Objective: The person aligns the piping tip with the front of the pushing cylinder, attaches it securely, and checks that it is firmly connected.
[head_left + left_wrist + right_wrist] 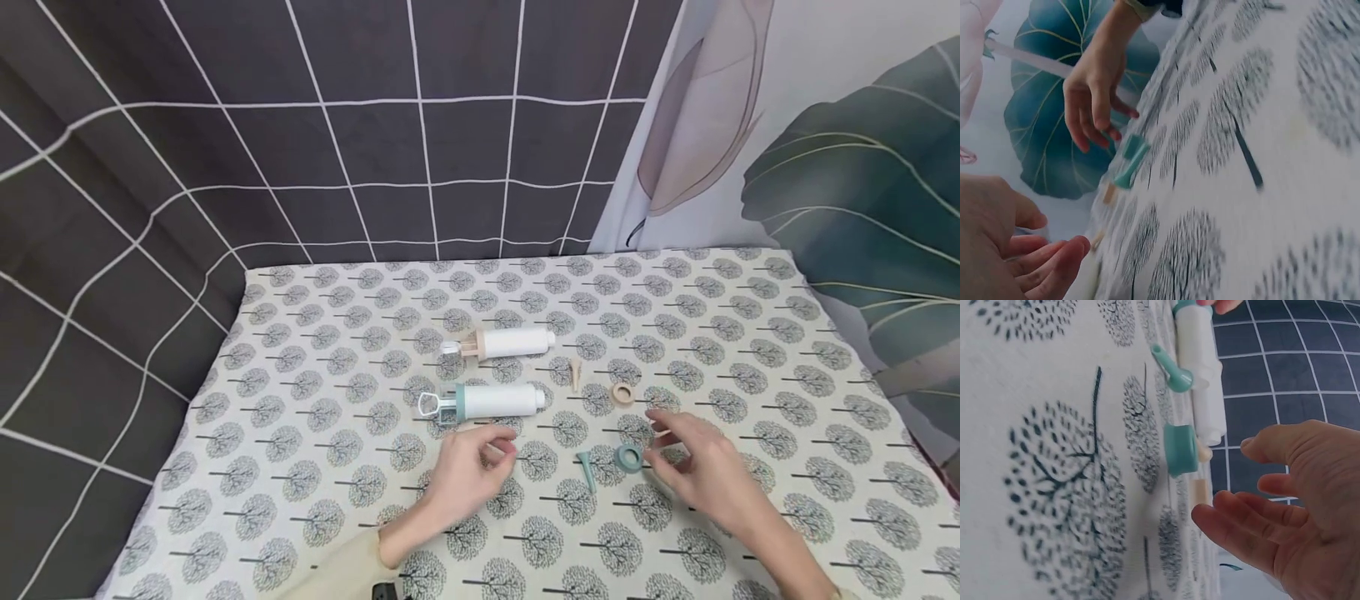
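Hands (467, 467) (705, 471) over tree-print cloth (315, 425), gridded curtain (375, 142) beyond

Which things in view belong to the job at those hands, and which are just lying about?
Likely the job:
- green ring, nearest the right hand
- green nozzle
- green-collared tube, nearest the left hand
- probably also beige ring, beige nozzle, beige-collared tube

Just surroundings:
- tree-print tablecloth
- dark checked backdrop
- leaf-print backdrop

The left grip (467, 467) curls loosely; the right grip (705, 467) spreads.
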`<state>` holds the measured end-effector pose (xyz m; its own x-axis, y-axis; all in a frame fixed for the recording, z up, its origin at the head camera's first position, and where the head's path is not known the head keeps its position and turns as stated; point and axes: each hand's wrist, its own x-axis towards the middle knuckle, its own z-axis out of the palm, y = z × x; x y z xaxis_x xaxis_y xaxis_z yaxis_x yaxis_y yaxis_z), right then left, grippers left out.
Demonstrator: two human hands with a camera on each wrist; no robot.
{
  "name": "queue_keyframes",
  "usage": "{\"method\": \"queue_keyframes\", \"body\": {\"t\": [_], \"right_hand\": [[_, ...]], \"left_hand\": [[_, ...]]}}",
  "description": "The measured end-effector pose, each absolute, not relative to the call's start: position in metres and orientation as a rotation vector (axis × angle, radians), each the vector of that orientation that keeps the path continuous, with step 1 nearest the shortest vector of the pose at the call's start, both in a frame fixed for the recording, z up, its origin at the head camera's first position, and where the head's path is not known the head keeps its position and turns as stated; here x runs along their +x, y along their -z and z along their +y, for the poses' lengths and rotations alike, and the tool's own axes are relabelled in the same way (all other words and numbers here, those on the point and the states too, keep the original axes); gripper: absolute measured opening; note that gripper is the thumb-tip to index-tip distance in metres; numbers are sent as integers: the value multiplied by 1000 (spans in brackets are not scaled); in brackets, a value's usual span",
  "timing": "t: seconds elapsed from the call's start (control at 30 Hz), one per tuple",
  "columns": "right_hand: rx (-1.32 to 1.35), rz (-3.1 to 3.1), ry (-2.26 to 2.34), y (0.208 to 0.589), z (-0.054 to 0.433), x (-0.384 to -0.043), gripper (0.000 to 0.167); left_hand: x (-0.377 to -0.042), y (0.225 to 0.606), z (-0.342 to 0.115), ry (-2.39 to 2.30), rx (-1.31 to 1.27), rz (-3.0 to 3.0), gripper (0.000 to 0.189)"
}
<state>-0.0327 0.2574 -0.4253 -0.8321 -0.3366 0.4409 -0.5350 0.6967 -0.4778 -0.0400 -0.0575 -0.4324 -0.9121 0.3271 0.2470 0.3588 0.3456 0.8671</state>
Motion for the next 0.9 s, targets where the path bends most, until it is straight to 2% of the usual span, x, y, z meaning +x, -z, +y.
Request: {"method": "queue_keyframes", "body": {"t": [0.3, 0.9], "right_hand": [[607, -2687, -928, 434, 255, -27, 56], [754, -2621, -936, 447, 256, -29, 61]], "left_hand": [[-45, 435, -30, 1778, -603, -2615, 22], [-51, 450, -4, 1769, -582, -2696, 32]]}}
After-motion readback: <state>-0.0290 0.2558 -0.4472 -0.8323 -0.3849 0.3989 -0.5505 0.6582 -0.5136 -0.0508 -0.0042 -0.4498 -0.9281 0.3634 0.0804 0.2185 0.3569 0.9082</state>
